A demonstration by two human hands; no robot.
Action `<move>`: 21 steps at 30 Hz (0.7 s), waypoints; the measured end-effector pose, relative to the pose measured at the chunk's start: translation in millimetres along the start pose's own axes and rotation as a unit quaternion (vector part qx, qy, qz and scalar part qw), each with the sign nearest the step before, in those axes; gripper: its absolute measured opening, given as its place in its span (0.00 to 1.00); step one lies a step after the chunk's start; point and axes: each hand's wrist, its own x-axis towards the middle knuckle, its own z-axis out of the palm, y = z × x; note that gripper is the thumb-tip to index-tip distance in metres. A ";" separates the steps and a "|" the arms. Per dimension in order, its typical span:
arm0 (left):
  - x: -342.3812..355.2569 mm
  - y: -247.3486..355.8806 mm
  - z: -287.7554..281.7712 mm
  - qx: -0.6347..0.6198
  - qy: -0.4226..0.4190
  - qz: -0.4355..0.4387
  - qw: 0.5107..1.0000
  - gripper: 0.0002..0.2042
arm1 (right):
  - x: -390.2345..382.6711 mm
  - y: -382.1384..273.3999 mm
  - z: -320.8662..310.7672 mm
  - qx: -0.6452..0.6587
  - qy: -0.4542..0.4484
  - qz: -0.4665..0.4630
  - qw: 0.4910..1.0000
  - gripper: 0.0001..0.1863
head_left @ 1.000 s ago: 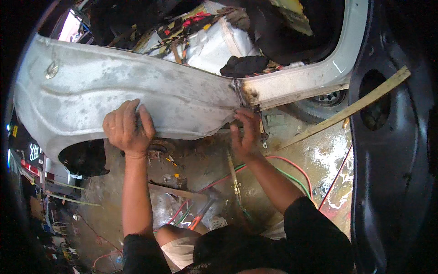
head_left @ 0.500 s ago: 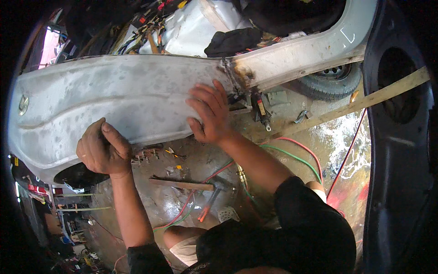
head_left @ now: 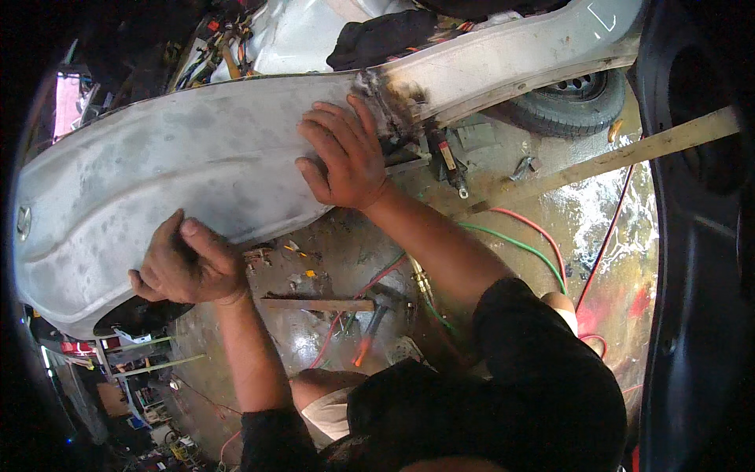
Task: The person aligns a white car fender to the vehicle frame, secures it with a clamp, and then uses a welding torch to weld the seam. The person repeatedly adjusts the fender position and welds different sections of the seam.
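A grey sanded car body panel (head_left: 110,197), mottled with dark patches, runs across the upper left and middle, with a wheel arch at its lower left. My left hand (head_left: 189,259) is curled against the panel near its lower edge, thumb up; what its fingers may hold is hidden. My right hand (head_left: 342,153) lies on the panel with fingers spread, just left of a blackened seam (head_left: 397,106), where the panel meets a lighter sill (head_left: 511,55).
Above are wiring (head_left: 204,59) and black cloth (head_left: 373,39). A tyre (head_left: 574,110), hoses (head_left: 519,248), a strut (head_left: 448,161) and a hammer (head_left: 370,334) lie below. A long strip (head_left: 598,165) slants toward a dark panel (head_left: 692,275) at right. Clutter (head_left: 134,393) fills the lower left.
My right hand has moved up and left from beside the seam onto the panel, fingers spreading. My left hand stays curled, now lower and further left in view. The view has shifted.
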 end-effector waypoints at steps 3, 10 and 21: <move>-17.0 23.1 12.9 0.013 -0.007 -0.003 1.000 0.12 | -0.2 1.8 -0.1 0.014 -0.020 0.006 1.000 0.24; -17.9 26.0 15.8 -0.005 -0.003 -0.037 0.999 0.09 | 0.9 2.4 1.9 0.012 -0.015 0.016 1.000 0.23; -21.5 22.4 16.9 -0.031 0.013 -0.028 0.999 0.07 | -8.8 7.3 -7.9 0.022 0.036 -0.020 0.999 0.19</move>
